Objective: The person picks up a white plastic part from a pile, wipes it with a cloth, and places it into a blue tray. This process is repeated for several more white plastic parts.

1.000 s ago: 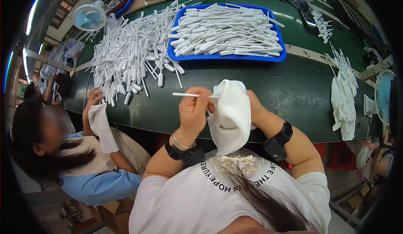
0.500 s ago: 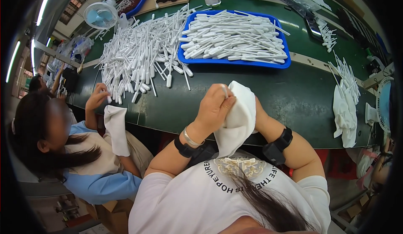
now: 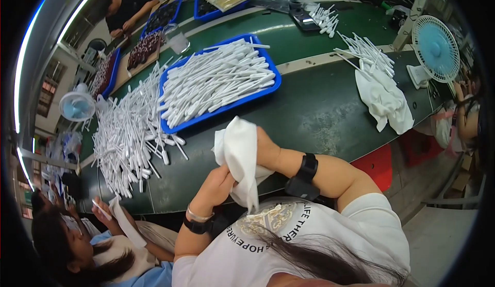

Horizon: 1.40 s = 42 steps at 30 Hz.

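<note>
A white cloth (image 3: pixel 242 150) hangs in folds between my two hands, just over the near edge of the table. My left hand (image 3: pixel 217 182) is closed on its lower left side, the fingertips tucked into the folds. Behind the cloth on the right, my right hand (image 3: pixel 266 149) grips it; most of those fingers are hidden. Whether anything lies inside the cloth cannot be seen. Beyond my hands stands a blue tray (image 3: pixel 221 113) heaped with white plastic pipettes (image 3: pixel 216 81). A large loose pile of the same pipettes (image 3: pixel 126 132) covers the table to its left.
At the right, more pipettes (image 3: pixel 368 55) lie by a crumpled white cloth (image 3: pixel 384 101) and a small fan (image 3: pixel 435 47). At my left a co-worker's hand (image 3: pixel 103 210) holds a pipette near another white cloth (image 3: pixel 127 222). A clear container (image 3: pixel 178 42) stands behind the tray.
My view has swung to the right, so the tray and pile sit further left. The cloth has turned in my hands, and my left hand is now lower on it. The co-worker's hand has come nearer their cloth.
</note>
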Available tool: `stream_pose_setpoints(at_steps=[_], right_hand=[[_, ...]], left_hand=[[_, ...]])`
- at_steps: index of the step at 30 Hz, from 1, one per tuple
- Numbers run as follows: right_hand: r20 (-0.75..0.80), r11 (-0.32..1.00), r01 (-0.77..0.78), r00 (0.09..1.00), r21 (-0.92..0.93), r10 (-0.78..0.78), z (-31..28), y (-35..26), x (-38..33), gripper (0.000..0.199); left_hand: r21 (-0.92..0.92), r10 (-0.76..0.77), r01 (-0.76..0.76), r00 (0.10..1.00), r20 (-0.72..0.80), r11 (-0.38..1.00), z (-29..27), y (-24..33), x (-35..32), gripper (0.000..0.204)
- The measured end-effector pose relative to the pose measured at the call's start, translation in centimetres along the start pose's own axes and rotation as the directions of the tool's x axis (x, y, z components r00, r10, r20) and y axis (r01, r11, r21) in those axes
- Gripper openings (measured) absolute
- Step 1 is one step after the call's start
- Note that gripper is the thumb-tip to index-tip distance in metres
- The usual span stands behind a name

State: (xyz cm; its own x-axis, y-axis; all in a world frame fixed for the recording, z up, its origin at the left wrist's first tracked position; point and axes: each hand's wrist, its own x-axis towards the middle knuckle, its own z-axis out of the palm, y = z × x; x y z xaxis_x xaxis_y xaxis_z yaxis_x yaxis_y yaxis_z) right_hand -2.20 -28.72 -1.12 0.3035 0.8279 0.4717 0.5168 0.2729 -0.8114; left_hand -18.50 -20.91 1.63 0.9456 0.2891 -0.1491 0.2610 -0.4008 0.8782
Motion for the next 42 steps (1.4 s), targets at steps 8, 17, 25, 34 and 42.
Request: stream_pose_setpoints(at_steps=[8, 17, 25, 34, 42], right_hand=[[-0.034, 0.945, -0.04, 0.998, 0.325, 0.054, -0.8, -0.8, -0.2, 0.021], [0.179, 0.839, -0.288, 0.957, 0.462, 0.23, -1.5, 1.6, 0.6, 0.02], [0.322, 0.801, -0.426, 0.895, 0.421, 0.307, -1.6, -0.2, 1.1, 0.024], [0.454, 0.645, -0.55, 0.827, 0.53, 0.333, -1.2, 0.6, 1.1, 0.03], [0.4, 0.718, -0.415, 0.893, 0.559, 0.206, -1.3, 0.9, 1.3, 0.028]], left_hand=[[-0.489, -0.132, 0.182, 0.982, 0.134, 0.853, -0.4, -0.1, -1.1, 0.025], [0.195, -0.02, 0.029, 0.999, -0.049, 0.98, -4.4, 1.9, -0.3, 0.016], [0.793, 0.487, -0.135, 0.845, -0.221, 0.594, -13.8, 4.4, 8.3, 0.013], [0.905, 0.441, -0.021, 0.878, -0.187, 0.424, -16.8, -0.2, 17.4, 0.017], [0.499, -0.025, 0.198, 0.943, -0.333, 0.843, -17.3, 0.2, 5.3, 0.02]])
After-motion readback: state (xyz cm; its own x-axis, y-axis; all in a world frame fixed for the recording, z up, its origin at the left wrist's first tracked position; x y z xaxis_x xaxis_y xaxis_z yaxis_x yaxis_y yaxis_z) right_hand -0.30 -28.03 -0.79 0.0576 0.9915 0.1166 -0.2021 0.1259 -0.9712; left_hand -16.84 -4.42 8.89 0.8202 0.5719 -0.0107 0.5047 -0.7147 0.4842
